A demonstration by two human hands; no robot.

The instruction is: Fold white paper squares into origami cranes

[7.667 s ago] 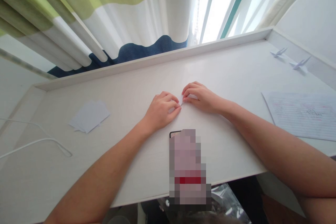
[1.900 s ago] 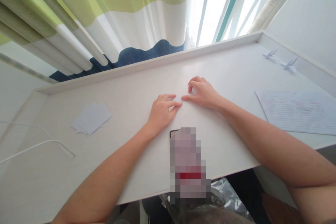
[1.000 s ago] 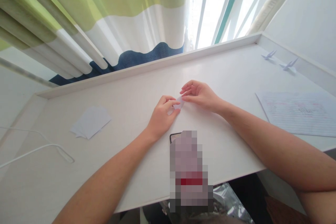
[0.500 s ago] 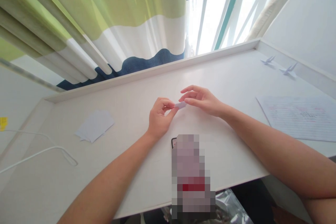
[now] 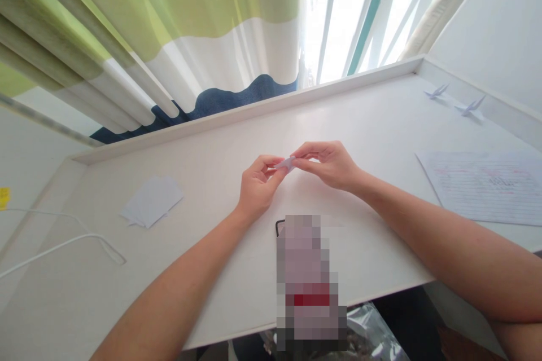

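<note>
A small folded piece of white paper [image 5: 285, 164] is held just above the middle of the white desk [image 5: 220, 271]. My left hand [image 5: 259, 186] pinches its left side between thumb and fingers. From the right, my right hand [image 5: 328, 163] grips the other end with thumb and fingertips closed together. The fingers partly cover the paper, so its full shape cannot be made out. Below my hands lies a phone-like thing with a dark edge [image 5: 279, 228], mostly hidden by a blurred patch.
White paper sheets [image 5: 153, 202] lie at the left near a white cable [image 5: 84, 238]. Two folded paper birds [image 5: 437, 92] [image 5: 472, 107] stand at the back right. Lined written sheets [image 5: 486, 186] lie at the right. A raised rim [image 5: 254, 111] runs along the back below the curtain [image 5: 169, 22].
My right hand's fingers have come down and closed on the paper's right end, where they were raised and loose. The paper has turned slightly in my left hand.
</note>
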